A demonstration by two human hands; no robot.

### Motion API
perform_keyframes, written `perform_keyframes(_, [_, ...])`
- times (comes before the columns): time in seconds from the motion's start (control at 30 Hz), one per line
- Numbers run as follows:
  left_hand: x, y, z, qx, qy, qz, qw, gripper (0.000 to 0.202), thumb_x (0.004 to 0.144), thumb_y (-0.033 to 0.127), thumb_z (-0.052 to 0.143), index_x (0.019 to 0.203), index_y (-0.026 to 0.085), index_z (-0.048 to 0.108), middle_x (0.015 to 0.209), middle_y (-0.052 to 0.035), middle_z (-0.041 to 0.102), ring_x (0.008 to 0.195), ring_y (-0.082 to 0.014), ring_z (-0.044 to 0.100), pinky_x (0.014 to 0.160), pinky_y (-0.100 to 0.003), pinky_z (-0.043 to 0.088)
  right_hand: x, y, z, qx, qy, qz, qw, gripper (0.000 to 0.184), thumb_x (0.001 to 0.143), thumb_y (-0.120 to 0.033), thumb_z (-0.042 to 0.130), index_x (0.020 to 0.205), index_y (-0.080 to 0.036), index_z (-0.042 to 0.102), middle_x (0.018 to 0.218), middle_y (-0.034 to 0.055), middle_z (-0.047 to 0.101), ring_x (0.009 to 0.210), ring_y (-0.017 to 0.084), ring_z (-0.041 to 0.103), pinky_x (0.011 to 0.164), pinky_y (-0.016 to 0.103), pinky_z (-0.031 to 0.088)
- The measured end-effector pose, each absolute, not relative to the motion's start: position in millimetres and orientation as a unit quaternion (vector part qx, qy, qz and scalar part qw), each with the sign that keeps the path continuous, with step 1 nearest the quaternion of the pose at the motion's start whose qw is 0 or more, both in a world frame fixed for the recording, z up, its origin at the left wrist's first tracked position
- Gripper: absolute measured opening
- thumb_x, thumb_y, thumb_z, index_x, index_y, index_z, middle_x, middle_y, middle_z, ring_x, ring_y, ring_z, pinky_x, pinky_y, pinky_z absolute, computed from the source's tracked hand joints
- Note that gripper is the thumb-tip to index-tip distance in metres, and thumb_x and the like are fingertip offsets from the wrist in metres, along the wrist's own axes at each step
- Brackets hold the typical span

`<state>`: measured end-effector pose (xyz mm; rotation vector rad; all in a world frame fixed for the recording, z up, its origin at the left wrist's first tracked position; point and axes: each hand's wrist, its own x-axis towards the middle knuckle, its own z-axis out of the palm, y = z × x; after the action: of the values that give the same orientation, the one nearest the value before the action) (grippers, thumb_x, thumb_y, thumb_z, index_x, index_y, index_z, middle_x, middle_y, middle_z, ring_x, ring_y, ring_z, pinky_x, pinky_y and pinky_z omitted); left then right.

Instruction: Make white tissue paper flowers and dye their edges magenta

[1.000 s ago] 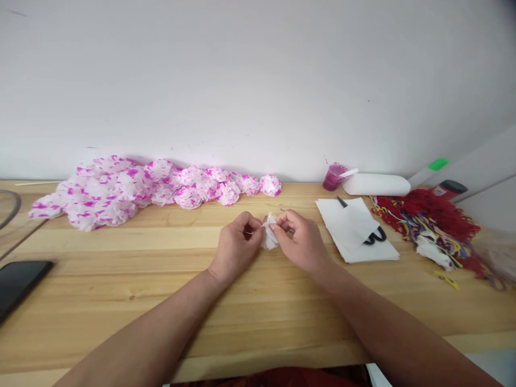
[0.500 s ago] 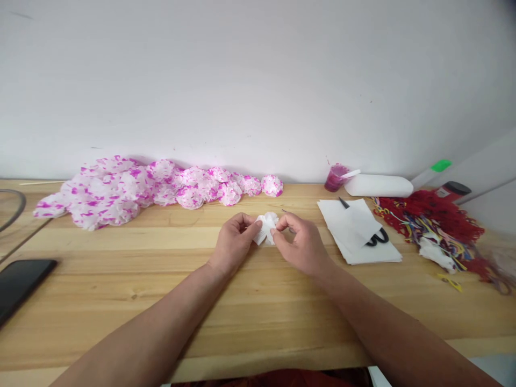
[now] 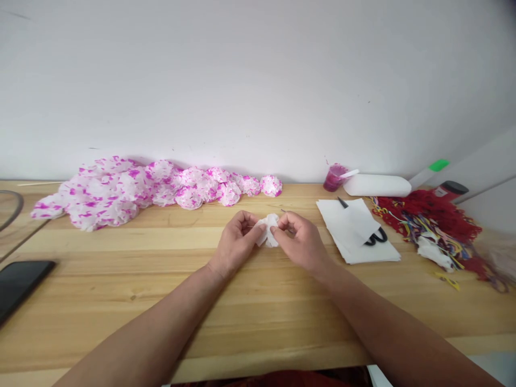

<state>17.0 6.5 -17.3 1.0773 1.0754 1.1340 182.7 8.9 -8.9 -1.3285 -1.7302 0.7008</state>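
Pinching a small white crumpled paper piece (image 3: 270, 221) from both sides: left hand (image 3: 237, 236) at its 9 o'clock, right hand (image 3: 300, 236) at its 3, each with thumb and fingers gripping it, other fingers curled. Piece sits mid-view, over the wooden counter (image 3: 226, 333). Clock taken from that piece. Pink-and-white ruffled paper flowers (image 3: 107, 188) heaped at 9 to 10 o'clock, line thinning out along the wall to a single one at 12. Phone (image 3: 24, 287), dark screen, between 8 and 9, cut by the view edge. Purple-stained cup (image 3: 334, 180) with a white stick at about 2, white roll (image 3: 377, 185) just beside it. White paper stack (image 3: 355, 248) at 3; scissors (image 3: 375, 238) lie on it, partly under a loose sheet, black handles and tip showing. Beyond, also 3: red pile (image 3: 443, 212) with multicoloured strands, black-lidded container (image 3: 453, 188) behind. Yellow clip-like bit (image 3: 446, 279) between 3 and 4.
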Motion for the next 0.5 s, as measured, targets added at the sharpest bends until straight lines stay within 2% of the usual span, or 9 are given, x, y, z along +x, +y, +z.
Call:
perform_keyframes(0.2, [16.7, 8.4, -23.3, 0.46, 0.473, 0.503, 0.558, 0.029, 0.08, 0.041, 0.073, 0.079, 0.019, 0.053, 0.063, 0.0036, 0.06, 0.051, -0.0083, 0.05, 0.051, -0.02, 0.038, 180.0, 5.3, -4.8, -0.53, -0.714, 0.218, 0.404, 0.016, 0.08, -0.024, 0.061, 0.067, -0.021, 0.052, 0.067, -0.0012, 0.06, 0.066, 0.015, 0.057, 0.066, 0.028, 0.044])
perform_keyframes(0.37, [17.5, 7.6, -28.4, 0.544, 0.486, 0.489, 0.479, 0.02, 0.084, 0.035, 0.068, 0.082, 0.019, 0.058, 0.072, 0.0002, 0.065, 0.062, -0.011, 0.056, 0.056, -0.021, 0.041, 179.3, 6.0, -3.6, -0.529, -0.697, 0.261, 0.407, 0.017, 0.083, -0.032, 0.063, 0.074, -0.022, 0.053, 0.069, -0.0015, 0.062, 0.065, 0.015, 0.058, 0.065, 0.027, 0.046])
perform_keyframes(0.5, [17.9, 7.0, -28.8, 0.54, 0.49, 0.485, 0.483, 0.02, 0.085, 0.037, 0.068, 0.083, 0.019, 0.058, 0.072, 0.0004, 0.065, 0.061, -0.011, 0.055, 0.056, -0.021, 0.041, 181.1, 8.1, -7.2, -0.538, -0.666, 0.313, 0.412, 0.019, 0.084, -0.033, 0.061, 0.072, -0.022, 0.05, 0.065, -0.0028, 0.059, 0.059, 0.013, 0.055, 0.058, 0.026, 0.043])
